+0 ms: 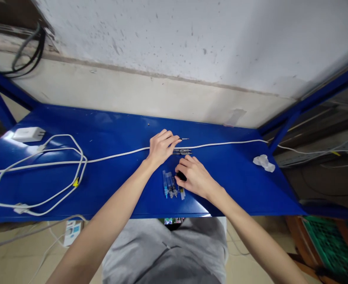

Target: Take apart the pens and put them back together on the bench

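My left hand [161,146] pinches a thin pen refill [185,139] between thumb and fingers, its tip pointing right. Just below it, several dark refills or slim pen parts [186,152] lie side by side on the blue shelf, partly behind the hand. My right hand [196,176] is curled low over the shelf; something dark shows between its fingers, but I cannot make out what it is. To its left lies a row of several clear pen barrels [170,184], one with a light blue end. Small yellowish and clear pieces [182,193] rest beside them.
A white cable [117,156] crosses the blue shelf [227,173] behind my hands and loops at the left, near a white charger [29,134]. Crumpled white tissue [264,163] lies at the right. A wall [162,94] closes off the back; a phone-like screen [174,221] shows below the front edge.
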Demonstrator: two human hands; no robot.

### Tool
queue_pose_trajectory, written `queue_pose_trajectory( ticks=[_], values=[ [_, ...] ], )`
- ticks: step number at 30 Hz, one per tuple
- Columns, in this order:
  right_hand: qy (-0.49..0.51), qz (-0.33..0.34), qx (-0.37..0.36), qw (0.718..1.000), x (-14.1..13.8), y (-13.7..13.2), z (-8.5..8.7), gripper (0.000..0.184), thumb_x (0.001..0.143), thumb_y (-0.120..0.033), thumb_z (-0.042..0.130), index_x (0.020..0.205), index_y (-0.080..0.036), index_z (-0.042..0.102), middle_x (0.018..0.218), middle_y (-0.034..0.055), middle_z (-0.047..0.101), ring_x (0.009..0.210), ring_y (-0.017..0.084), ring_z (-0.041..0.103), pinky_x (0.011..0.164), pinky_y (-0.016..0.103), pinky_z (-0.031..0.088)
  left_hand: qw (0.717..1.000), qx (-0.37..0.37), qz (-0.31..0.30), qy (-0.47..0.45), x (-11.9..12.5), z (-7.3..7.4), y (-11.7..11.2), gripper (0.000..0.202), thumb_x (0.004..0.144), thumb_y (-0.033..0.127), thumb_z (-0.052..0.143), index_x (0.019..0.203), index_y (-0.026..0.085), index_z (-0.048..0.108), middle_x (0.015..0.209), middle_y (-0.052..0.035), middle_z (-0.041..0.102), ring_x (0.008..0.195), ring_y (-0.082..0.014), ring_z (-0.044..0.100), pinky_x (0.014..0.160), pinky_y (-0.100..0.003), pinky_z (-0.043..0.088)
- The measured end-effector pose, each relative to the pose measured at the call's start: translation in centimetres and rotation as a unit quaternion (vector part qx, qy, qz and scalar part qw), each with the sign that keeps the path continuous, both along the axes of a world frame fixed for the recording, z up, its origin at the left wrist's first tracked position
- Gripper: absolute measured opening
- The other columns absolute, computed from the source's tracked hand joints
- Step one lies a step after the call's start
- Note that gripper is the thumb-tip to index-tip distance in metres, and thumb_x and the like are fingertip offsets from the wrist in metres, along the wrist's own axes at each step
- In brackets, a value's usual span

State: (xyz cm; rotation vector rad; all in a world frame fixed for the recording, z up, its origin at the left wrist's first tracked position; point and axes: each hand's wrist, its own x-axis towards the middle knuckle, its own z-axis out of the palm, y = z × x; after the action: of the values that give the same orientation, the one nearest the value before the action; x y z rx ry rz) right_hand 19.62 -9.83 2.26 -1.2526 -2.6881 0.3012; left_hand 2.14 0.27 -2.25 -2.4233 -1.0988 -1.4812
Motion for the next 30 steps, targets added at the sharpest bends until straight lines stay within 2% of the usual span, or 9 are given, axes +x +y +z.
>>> queue_pose_trajectory(
  ticks=[5,9,11,13,16,19,23,27,30],
  values=[
    [0.065,-0.025,-0.004,0.998,1.2,1.2,0.6,0.005,0.092,-0.023,0.067,0.092,-0.019,0.070,0.091,0.0056,0.068,0.095,0.024,0.055,0.083,0.037,0.042,1.000,0.000,-0.002,-0.004,0.0,0.0,0.0,0.023,0.103,0.033,0.063,0.093,0.018,0.077,0.079,-0.0025,0.071,0.074,-0.0146,0.054,0.067,-0.028,0.045],
    [0.149,-0.032,-0.006,0.988,3.0,3.7,2.0,0.002,0.087,-0.020,0.069,0.087,-0.019,0.071,0.081,0.0013,0.065,0.080,0.019,0.056,0.088,0.039,0.043,1.000,-0.003,-0.002,0.002,-0.1,-0.1,0.1,0.025,0.104,0.035,0.061,0.094,0.019,0.077,0.080,-0.0026,0.070,0.074,-0.0145,0.054,0.067,-0.028,0.044],
    [0.220,-0.046,-0.026,0.974,4.1,5.4,2.5,0.002,0.085,-0.019,0.071,0.086,-0.019,0.072,0.080,0.0003,0.066,0.077,0.018,0.058,0.084,0.036,0.043,1.000,-0.003,0.000,0.004,-0.1,-0.2,0.2,0.025,0.104,0.035,0.061,0.094,0.019,0.077,0.080,-0.0028,0.070,0.074,-0.0147,0.054,0.067,-0.029,0.044],
    [0.300,-0.068,-0.084,0.948,5.0,7.0,2.6,0.004,0.084,-0.022,0.073,0.087,-0.020,0.075,0.081,0.0004,0.067,0.074,0.016,0.057,0.073,0.032,0.041,1.000,-0.004,0.001,0.004,-0.1,-0.2,0.3,0.026,0.104,0.036,0.060,0.094,0.019,0.077,0.080,-0.0029,0.070,0.074,-0.0148,0.054,0.067,-0.029,0.044],
    [0.417,-0.093,-0.192,0.884,6.0,9.0,1.6,0.011,0.083,-0.031,0.079,0.087,-0.020,0.078,0.085,0.0014,0.071,0.072,0.015,0.056,0.068,0.030,0.039,1.000,-0.006,0.004,0.007,-0.1,-0.3,0.4,0.026,0.105,0.036,0.059,0.095,0.019,0.077,0.080,-0.0029,0.070,0.073,-0.0147,0.054,0.067,-0.029,0.044],
    [0.484,-0.101,-0.233,0.837,6.5,10.1,-0.2,0.014,0.081,-0.034,0.083,0.085,-0.022,0.079,0.088,0.0022,0.073,0.081,0.016,0.061,0.075,0.030,0.043,1.000,-0.004,0.005,0.016,-0.1,-0.4,0.4,0.026,0.104,0.036,0.060,0.095,0.019,0.077,0.080,-0.0027,0.070,0.072,-0.0145,0.054,0.066,-0.029,0.044],
    [0.506,-0.096,-0.276,0.812,6.8,10.2,-1.8,0.012,0.081,-0.034,0.085,0.086,-0.023,0.081,0.089,0.0015,0.075,0.083,0.015,0.062,0.080,0.030,0.045,1.000,0.004,0.002,0.028,-0.1,-0.5,0.5,0.025,0.104,0.034,0.061,0.095,0.018,0.077,0.080,-0.0029,0.070,0.072,-0.0144,0.054,0.066,-0.029,0.043],
    [0.519,-0.097,-0.307,0.792,7.0,9.6,-2.0,0.014,0.080,-0.034,0.086,0.088,-0.024,0.082,0.089,0.0014,0.074,0.081,0.015,0.062,0.080,0.029,0.046,0.999,0.004,-0.006,0.035,-0.1,-0.3,0.4,0.025,0.104,0.034,0.060,0.093,0.018,0.076,0.080,-0.0030,0.070,0.071,-0.0143,0.053,0.065,-0.029,0.043],
    [0.518,-0.106,-0.315,0.788,6.8,9.4,-1.9,0.017,0.078,-0.037,0.087,0.087,-0.023,0.081,0.089,0.0021,0.074,0.081,0.015,0.062,0.081,0.030,0.047,0.999,0.000,-0.013,0.033,-0.1,-0.1,0.2,0.025,0.104,0.033,0.060,0.093,0.018,0.076,0.079,-0.0029,0.071,0.070,-0.0140,0.054,0.065,-0.029,0.043]
  ],
)
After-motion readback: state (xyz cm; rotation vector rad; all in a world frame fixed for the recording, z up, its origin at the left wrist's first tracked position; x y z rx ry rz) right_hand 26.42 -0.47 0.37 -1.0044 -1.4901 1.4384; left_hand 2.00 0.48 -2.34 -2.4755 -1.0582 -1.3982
